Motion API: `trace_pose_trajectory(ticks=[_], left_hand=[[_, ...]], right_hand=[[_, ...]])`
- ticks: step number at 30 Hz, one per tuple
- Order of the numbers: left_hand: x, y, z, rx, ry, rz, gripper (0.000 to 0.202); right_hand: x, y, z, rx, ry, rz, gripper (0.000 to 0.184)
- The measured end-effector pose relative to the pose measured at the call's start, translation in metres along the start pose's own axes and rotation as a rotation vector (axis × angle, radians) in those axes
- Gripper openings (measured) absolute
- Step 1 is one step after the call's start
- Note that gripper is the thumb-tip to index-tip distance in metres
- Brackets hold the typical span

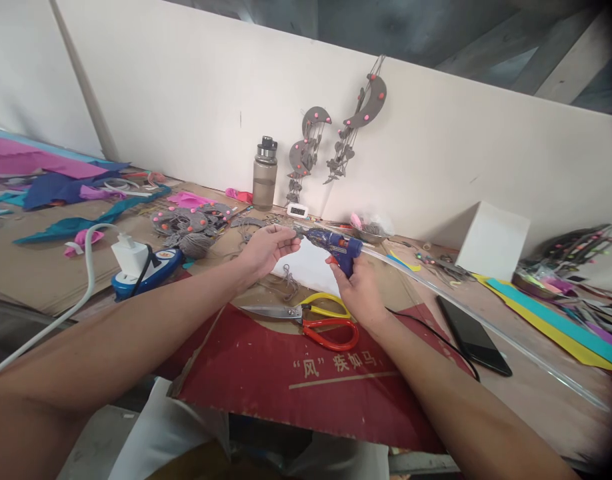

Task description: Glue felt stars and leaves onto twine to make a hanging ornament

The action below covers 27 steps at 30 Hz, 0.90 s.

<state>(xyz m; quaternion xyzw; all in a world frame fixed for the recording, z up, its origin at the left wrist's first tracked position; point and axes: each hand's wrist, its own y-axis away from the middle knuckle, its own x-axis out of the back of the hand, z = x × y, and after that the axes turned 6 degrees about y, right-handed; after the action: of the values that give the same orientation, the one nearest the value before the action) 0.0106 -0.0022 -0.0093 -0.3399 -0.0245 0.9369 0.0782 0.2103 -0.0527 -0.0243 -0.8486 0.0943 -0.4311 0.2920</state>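
Note:
My right hand (360, 288) is wrapped round the handle of a blue hot glue gun (342, 253), whose nozzle points left. A long clear glue stick (466, 310) runs out of its back end toward the lower right. With fingertips pinched, my left hand (272, 252) holds a small grey piece (298, 230) right at the nozzle; its exact shape is too small to tell. Under both hands lie a white sheet (311, 263) and tangled grey yarn (286, 283). Scissors (301, 313) with one yellow and one red handle rest just below, on the red cardboard (286, 373).
A power strip (146, 273) with a white plug stands at left, near grey yarn pieces (186, 223). A bottle (265, 175) and small clock (297, 211) stand by the wall, where grey moon hangings (369, 103) hang. A black phone (473, 337) and felt strips (556, 320) lie at right.

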Motion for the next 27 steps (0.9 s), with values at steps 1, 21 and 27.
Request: trace_pose_trajectory(ticks=[1, 21, 27], left_hand=[[-0.0004, 0.0004, 0.0004, 0.0, -0.001, 0.001, 0.007], [0.0005, -0.0009, -0.0009, -0.028, 0.006, 0.006, 0.007], [-0.0018, 0.0021, 0.0006, -0.023, -0.01, -0.003, 0.01]], right_hand=[[-0.0001, 0.0001, -0.0003, 0.002, 0.009, 0.001, 0.032], [-0.0031, -0.0008, 0.0073, 0.189, 0.128, 0.126, 0.038], [-0.0046, 0.0005, 0.0076, 0.216, 0.188, 0.104, 0.036]])
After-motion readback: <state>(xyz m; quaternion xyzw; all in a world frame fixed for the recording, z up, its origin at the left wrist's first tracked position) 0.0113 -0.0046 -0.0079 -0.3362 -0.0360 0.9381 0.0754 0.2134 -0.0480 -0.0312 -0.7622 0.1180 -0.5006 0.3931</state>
